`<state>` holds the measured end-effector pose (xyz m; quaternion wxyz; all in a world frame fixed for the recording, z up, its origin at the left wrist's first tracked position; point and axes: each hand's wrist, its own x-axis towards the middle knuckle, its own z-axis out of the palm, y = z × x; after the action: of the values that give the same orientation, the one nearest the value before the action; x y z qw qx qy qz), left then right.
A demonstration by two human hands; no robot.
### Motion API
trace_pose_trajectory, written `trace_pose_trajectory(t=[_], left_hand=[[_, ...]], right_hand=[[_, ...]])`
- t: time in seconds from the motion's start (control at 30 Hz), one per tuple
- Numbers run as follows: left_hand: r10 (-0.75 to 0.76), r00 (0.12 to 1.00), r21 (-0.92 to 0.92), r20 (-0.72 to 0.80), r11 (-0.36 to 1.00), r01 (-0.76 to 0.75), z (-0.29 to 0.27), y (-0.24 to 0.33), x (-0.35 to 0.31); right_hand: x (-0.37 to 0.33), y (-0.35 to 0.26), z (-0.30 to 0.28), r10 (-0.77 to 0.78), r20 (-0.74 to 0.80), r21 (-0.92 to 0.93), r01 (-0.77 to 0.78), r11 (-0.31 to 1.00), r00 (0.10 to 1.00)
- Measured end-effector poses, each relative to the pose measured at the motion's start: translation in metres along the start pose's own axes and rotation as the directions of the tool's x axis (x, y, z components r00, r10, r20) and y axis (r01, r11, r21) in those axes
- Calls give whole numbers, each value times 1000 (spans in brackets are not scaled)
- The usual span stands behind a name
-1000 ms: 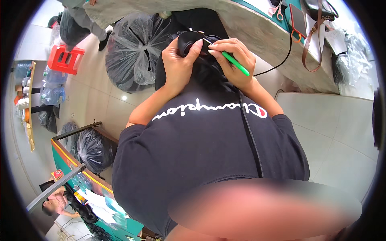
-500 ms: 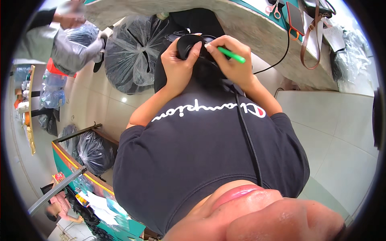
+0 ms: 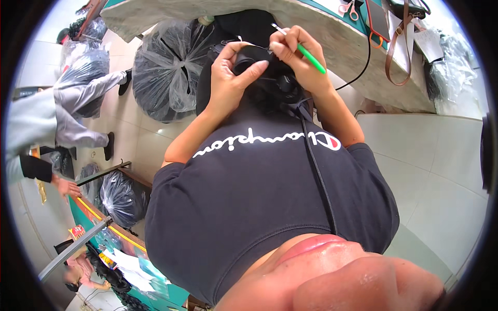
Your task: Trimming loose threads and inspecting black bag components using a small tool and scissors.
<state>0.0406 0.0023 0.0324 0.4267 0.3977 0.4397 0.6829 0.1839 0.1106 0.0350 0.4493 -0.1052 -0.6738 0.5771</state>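
L hand (image 3: 228,83) grips black fabric piece (image 3: 259,65) from its left; R hand (image 3: 298,62) pinches green-handled tool (image 3: 306,52), long axis diagonal, tip up-left just above fabric.

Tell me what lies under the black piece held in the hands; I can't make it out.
Under the black piece, held by the left hand, hangs more dark material. Further down, tiled floor and a clear bag. The right hand holds a green tool. Its underside is hidden.
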Motion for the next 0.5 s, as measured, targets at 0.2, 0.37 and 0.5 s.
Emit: trace_pose_trajectory(t=[0.2,0.37,0.5], left_hand=[[-281,918,-48,281,951,306,12,3,-2],[-302,931,-3,205,951,309,6,4,2],[-213,966,41,146,977,210,1,-3,-3]], right_hand=[[-4,10,-17,271,-120,165,-250,954,955],[5,11,-29,229,-119,38,-226,973,966],[16,19,-80,-63,-219,-335,-14,942,974]])
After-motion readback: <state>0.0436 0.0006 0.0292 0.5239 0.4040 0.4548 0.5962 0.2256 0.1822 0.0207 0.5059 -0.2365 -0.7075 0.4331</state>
